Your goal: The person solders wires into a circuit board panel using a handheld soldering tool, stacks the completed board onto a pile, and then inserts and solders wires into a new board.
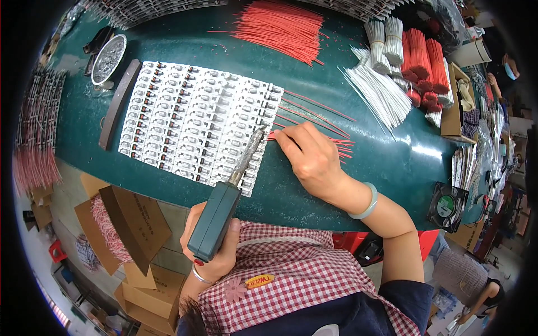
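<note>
My left hand (225,253) grips the dark green handle of a soldering iron (215,217). Its long, worn metal shaft slants up over the right column of a panel of white plastic parts (204,120) set in rows. Close to the tip, my right hand (314,159) pinches red wires (343,144) between thumb and fingers, with their near ends at the panel's right edge. Several more red wires (319,105) reach from that edge to the right, above my hand. Whether the tip touches a wire is too small to tell.
A dark curved bar (119,106) lies left of the panel, near a bowl of silvery material (109,59). Loose red wires (280,28) lie at the back; white wires (381,95) and tied bundles (416,53) sit right. A small fan (447,206) is at the right edge.
</note>
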The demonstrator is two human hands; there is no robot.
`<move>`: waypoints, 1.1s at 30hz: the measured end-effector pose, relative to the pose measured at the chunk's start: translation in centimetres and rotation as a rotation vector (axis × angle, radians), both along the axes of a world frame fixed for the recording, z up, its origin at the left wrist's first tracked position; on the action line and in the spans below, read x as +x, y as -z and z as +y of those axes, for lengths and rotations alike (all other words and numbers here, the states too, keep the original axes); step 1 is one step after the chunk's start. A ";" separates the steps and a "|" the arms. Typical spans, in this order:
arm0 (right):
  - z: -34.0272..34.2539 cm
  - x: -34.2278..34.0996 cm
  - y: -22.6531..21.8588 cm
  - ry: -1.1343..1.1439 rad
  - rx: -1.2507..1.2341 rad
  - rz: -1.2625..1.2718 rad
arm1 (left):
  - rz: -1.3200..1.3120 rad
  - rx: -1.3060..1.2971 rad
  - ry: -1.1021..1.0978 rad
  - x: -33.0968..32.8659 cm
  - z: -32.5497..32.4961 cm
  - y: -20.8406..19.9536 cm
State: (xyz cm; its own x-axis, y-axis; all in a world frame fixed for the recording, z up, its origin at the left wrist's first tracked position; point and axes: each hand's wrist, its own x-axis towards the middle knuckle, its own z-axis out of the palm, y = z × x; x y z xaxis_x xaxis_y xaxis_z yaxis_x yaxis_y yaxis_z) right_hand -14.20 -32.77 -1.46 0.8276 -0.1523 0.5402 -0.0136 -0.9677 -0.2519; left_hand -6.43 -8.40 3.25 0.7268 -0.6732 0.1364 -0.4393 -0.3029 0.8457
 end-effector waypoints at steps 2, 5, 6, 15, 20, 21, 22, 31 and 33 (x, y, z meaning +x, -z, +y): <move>0.1 0.0 0.1 -0.001 0.003 -0.007 | 0.006 0.008 -0.007 0.0 0.0 -0.3; 0.2 -0.1 -0.1 -0.002 0.023 -0.008 | 0.023 0.018 -0.014 -0.1 0.3 -0.3; 0.3 -0.2 -0.3 -0.014 0.049 -0.041 | 0.034 0.023 -0.018 -0.1 0.4 -0.1; 1.0 -0.6 -0.2 -0.028 0.095 -0.032 | 0.039 0.061 -0.021 -0.4 0.4 -0.3; 1.1 -0.6 -0.1 -0.028 0.082 -0.030 | 0.109 0.045 -0.028 -0.5 0.0 -0.3; 1.1 -0.5 -0.1 -0.026 0.073 -0.025 | 0.133 0.031 -0.036 -0.5 0.0 -0.3; 1.1 -0.5 -0.2 -0.024 0.065 -0.020 | 0.134 0.031 -0.035 -0.5 0.0 -0.3; 1.4 -0.3 -0.1 -0.008 0.031 -0.018 | 0.068 0.063 0.007 -0.5 -0.1 -0.5; 1.4 -0.3 -0.1 -0.007 0.029 -0.010 | 0.111 0.068 -0.020 -0.6 0.0 -0.5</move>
